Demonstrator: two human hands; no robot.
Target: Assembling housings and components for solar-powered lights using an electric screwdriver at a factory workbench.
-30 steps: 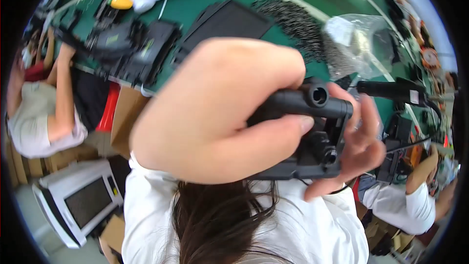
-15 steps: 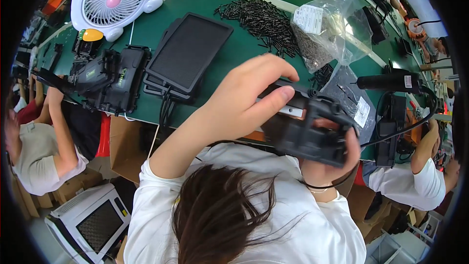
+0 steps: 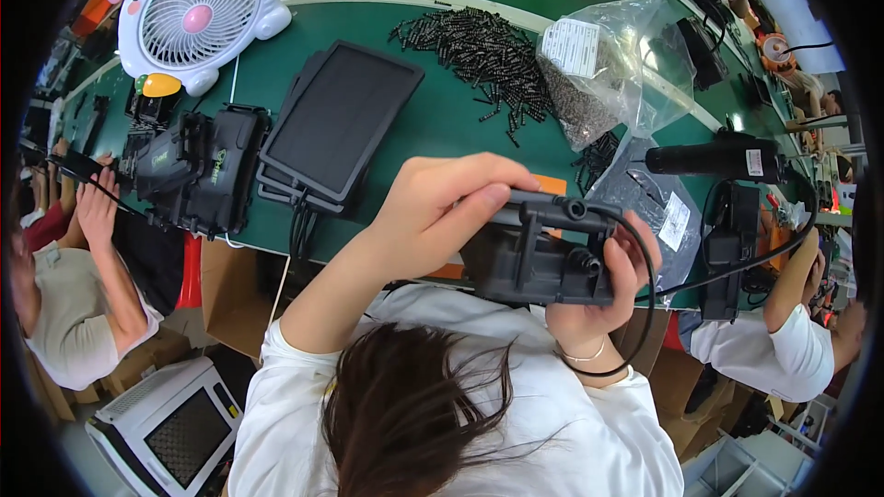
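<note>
A green counter [image 3: 451, 136] is partly covered by stacked flat black panels [image 3: 345, 124]. Over its near edge, a black housing [image 3: 552, 269] is held up, its upper-left edge grasped by the left hand [image 3: 440, 212], its right end by the right hand [image 3: 615, 287]. Handling or turning of the housing is apparently in hand; a steady two-handed grip seems called for next. Small black screw-like pieces [image 3: 483, 51] are heaped beyond.
</note>
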